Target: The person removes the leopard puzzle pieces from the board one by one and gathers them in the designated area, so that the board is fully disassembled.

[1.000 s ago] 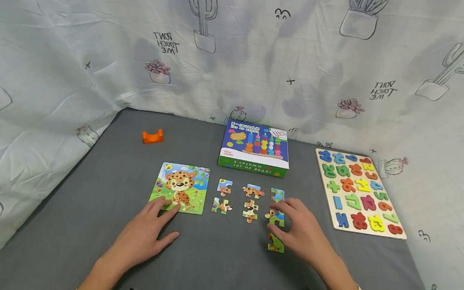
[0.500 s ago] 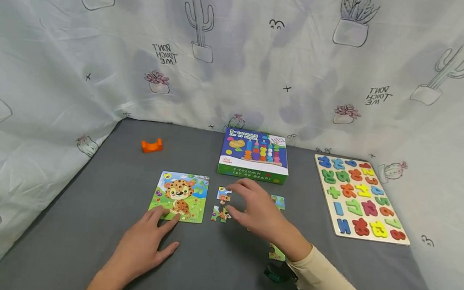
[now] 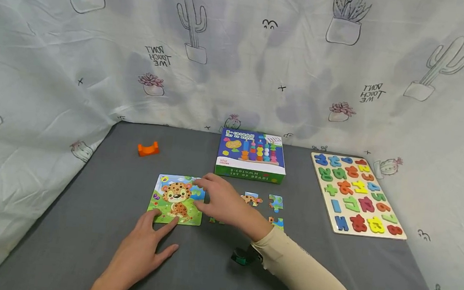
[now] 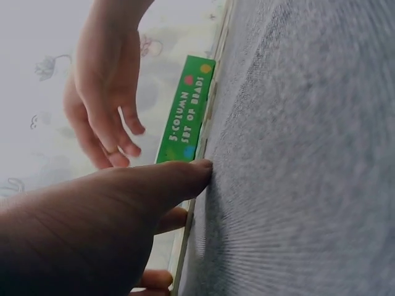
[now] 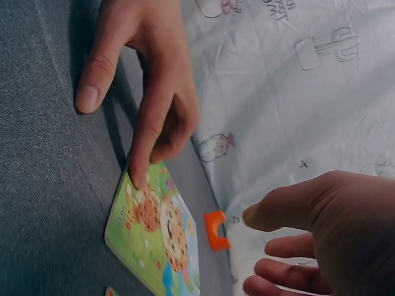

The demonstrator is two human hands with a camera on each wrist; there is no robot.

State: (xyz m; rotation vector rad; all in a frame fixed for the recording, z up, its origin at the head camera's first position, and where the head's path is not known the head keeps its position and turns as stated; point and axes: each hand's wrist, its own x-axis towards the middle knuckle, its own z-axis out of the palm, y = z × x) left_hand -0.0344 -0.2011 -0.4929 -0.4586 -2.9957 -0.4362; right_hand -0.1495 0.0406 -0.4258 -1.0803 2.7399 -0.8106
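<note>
A leopard picture board [image 3: 168, 183] lies flat on the grey table. My left hand [image 3: 137, 249] rests with its fingertips on the board's near edge, its fingers spread; the thumb reaches the cloth. Over the board's right edge hovers my right hand [image 3: 224, 202], apart from the board, with nothing visible between thumb and fingers in the right wrist view. Right of it lie loose jigsaw pieces: a spotted piece [image 3: 252, 199], a blue-green piece [image 3: 275, 203] and another piece [image 3: 278, 222] partly behind the forearm. A green piece [image 3: 213, 220] peeks out under the right hand; others are hidden.
A blue and green bead-set box [image 3: 250, 173] stands behind the pieces. To the right lies a wooden board with coloured letters [image 3: 351, 204]. An orange U-shaped block [image 3: 148, 149] sits at the back left. A printed curtain [image 3: 220, 88] borders the table.
My right hand has swept left from the right-hand column of pieces, across the others, to the leopard board's right edge. My left hand stays on the board. The head view has shifted slightly.
</note>
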